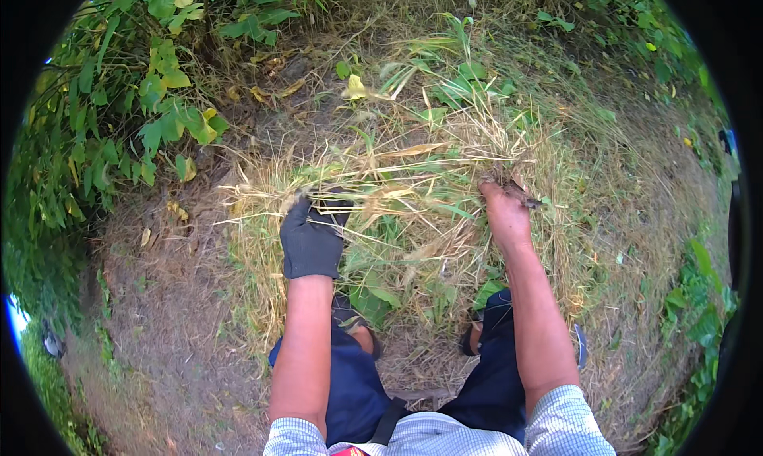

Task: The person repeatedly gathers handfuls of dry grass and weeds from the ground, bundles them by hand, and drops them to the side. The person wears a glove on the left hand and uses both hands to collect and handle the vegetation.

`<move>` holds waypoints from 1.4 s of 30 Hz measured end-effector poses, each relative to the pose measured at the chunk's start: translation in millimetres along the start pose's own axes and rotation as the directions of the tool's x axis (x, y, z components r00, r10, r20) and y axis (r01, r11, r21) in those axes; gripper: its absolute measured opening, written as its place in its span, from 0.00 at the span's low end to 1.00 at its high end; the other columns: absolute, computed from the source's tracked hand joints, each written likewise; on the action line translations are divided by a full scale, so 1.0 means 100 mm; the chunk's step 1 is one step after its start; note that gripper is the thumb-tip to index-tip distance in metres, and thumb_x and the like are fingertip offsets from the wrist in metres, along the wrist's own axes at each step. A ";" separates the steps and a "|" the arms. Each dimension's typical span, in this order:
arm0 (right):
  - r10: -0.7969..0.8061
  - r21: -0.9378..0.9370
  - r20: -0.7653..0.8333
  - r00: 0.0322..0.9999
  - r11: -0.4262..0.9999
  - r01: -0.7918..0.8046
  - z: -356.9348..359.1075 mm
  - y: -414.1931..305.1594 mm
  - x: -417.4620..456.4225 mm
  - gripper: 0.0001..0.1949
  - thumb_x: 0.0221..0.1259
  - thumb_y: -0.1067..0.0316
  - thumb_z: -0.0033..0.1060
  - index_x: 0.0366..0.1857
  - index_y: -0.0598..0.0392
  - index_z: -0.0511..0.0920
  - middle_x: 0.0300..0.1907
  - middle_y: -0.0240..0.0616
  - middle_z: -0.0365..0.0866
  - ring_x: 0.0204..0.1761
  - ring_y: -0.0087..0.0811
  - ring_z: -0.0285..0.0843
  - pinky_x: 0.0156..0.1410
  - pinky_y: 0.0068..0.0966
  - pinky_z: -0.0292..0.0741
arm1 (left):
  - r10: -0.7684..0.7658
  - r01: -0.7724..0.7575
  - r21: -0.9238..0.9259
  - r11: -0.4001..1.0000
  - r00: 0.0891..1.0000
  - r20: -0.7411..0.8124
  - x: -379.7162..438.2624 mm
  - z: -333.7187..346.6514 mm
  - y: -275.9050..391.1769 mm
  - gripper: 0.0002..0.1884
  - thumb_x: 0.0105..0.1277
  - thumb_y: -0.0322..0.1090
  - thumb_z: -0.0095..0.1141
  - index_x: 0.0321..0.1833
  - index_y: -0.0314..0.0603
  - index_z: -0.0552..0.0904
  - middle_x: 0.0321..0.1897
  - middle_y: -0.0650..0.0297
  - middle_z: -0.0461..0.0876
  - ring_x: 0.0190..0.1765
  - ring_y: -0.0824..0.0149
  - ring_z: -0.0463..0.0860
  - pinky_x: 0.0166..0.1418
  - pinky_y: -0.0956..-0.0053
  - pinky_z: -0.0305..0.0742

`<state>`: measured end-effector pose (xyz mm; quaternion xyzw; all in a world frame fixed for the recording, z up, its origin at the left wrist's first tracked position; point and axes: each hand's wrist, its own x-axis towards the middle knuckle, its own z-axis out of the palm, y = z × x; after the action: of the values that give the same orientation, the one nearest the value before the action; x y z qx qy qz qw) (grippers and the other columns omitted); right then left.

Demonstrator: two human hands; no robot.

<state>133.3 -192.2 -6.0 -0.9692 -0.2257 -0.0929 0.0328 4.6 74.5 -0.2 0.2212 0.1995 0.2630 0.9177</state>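
My left hand (pixel 314 232), in a dark grey knitted glove, is closed around one end of a bundle of dry and green grass stalks (pixel 387 200). Bare and a little higher in the picture, my right hand (pixel 505 209) grips the other end, where brown roots or clumped dry matter (pixel 511 185) stick out past the fingers. Between the hands the stalks lie roughly crosswise, over more cut grass and some broad green leaves (pixel 368 298). The fingertips of both hands are partly hidden by the stalks.
Leafy bushes (pixel 173 110) rise at the upper left. Dry grass and bare soil (pixel 161 313) surround me. Green leafy plants (pixel 703 319) grow along the right edge. My sandalled feet (pixel 471 340) stand close below the grass, with a blade-like object (pixel 580 346) by my right forearm.
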 end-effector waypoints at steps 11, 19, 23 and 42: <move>0.686 0.977 0.174 0.706 -0.032 -0.210 0.19 0.80 0.24 0.15 0.58 0.69 0.59 0.47 0.65 0.78 0.47 0.42 0.80 0.48 0.33 0.76 0.56 0.29 0.71 | 0.346 -0.343 0.096 0.934 0.938 -0.023 0.28 -0.58 1.02 0.10 0.73 0.38 0.47 0.39 0.40 0.77 0.33 0.58 0.81 0.35 0.60 0.80 0.45 0.60 0.79; 0.653 0.915 0.337 0.679 -0.398 -0.071 0.28 1.37 0.29 0.13 0.59 0.72 0.57 0.46 0.69 0.76 0.41 0.44 0.80 0.39 0.36 0.80 0.40 0.31 0.81 | 0.750 -0.612 0.541 0.577 0.660 -0.054 0.03 -0.78 2.49 0.14 0.73 0.39 0.47 0.45 0.34 0.78 0.39 0.53 0.83 0.39 0.58 0.82 0.45 0.63 0.81; 0.627 0.910 0.370 0.685 -0.393 -0.132 0.30 1.46 0.32 0.13 0.62 0.71 0.57 0.46 0.68 0.77 0.42 0.45 0.81 0.38 0.37 0.81 0.41 0.29 0.81 | 0.842 -0.518 0.850 0.091 0.496 0.212 -0.31 -0.37 2.92 0.16 0.72 0.41 0.48 0.43 0.32 0.80 0.29 0.56 0.83 0.30 0.62 0.82 0.36 0.72 0.78; 0.600 0.926 0.312 0.736 -0.365 -0.095 0.30 1.31 0.39 0.15 0.62 0.68 0.61 0.49 0.67 0.79 0.49 0.42 0.82 0.50 0.31 0.77 0.59 0.25 0.71 | 0.424 0.102 0.507 -0.856 0.699 0.575 -0.29 0.67 3.26 0.21 0.71 0.48 0.48 0.59 0.43 0.78 0.52 0.47 0.81 0.53 0.47 0.80 0.58 0.62 0.73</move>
<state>230.9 -289.9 -30.1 -0.5544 0.1263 -0.0288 0.8221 -114.4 286.3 228.8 0.9029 0.3356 0.2425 -0.1152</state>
